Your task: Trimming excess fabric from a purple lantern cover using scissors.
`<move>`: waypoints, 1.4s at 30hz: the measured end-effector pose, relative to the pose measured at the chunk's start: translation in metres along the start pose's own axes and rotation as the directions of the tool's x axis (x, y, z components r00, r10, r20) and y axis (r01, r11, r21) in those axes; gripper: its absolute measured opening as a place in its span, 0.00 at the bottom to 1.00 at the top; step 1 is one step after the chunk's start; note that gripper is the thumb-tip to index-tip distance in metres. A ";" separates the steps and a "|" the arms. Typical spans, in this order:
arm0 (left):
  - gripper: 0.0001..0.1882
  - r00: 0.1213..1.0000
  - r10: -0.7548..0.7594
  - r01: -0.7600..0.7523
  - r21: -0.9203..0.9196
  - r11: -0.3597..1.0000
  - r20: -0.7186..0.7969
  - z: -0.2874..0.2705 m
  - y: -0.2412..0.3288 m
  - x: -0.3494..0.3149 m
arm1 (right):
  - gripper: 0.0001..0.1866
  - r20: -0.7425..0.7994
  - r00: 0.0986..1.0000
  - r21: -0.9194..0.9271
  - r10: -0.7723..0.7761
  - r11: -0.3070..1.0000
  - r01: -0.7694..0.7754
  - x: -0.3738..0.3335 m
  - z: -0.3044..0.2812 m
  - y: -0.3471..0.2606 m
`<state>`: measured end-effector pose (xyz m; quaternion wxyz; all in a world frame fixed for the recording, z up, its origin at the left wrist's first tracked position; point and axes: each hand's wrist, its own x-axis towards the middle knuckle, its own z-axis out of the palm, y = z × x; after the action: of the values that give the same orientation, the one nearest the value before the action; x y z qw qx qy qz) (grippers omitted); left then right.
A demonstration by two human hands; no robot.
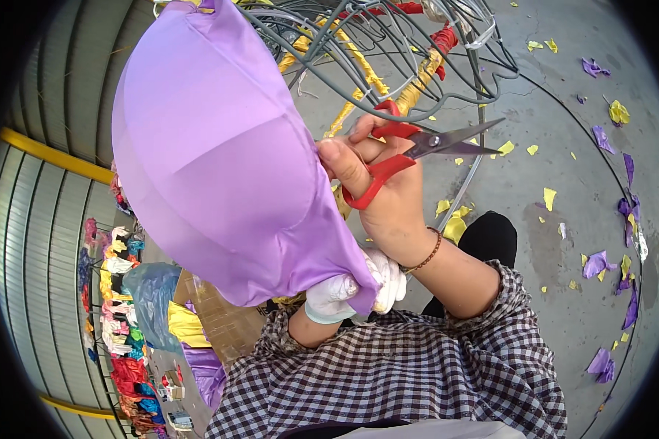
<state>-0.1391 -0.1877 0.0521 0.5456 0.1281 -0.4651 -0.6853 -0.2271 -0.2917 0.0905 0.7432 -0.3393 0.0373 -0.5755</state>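
One gloved left hand (332, 296) at six o'clock clutches the bunched edge of the purple cloth (212, 161), which fills ten o'clock in my feed; at two, the bare right hand (395, 201) grips red-handled scissors (433, 140), blades parted. I judge the cloth mostly stretched smooth, its lower edge not yet finished.

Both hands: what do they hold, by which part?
The right hand holds scissors by their handles and touches the cloth; the left hand grips the cloth's lower end.

There are two hands (394, 201), one pair of scissors (433, 140), one purple dome (212, 161), one glove (332, 297), one bracelet (434, 252), two yellow beams (58, 155).
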 end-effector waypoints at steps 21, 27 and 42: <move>0.16 0.696 0.321 0.111 0.538 0.836 -0.643 0.009 -0.007 -0.001 | 0.25 0.024 0.817 -0.299 -0.576 0.776 0.556 -0.001 0.008 -0.025; 0.18 0.874 0.251 0.005 0.525 0.851 -0.415 -0.004 -0.003 0.005 | 0.25 0.168 0.802 -0.526 -0.573 0.636 0.565 -0.003 0.005 -0.033; 0.08 0.609 0.650 -0.135 0.749 0.649 -0.454 -0.003 -0.016 0.033 | 0.19 0.146 0.911 -0.632 -0.387 0.672 0.386 -0.008 0.018 -0.085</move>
<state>-0.1587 -0.2181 0.0491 0.7434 0.4400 -0.4486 -0.2293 -0.2924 -0.2851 0.1484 0.4407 -0.5747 0.1612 -0.6704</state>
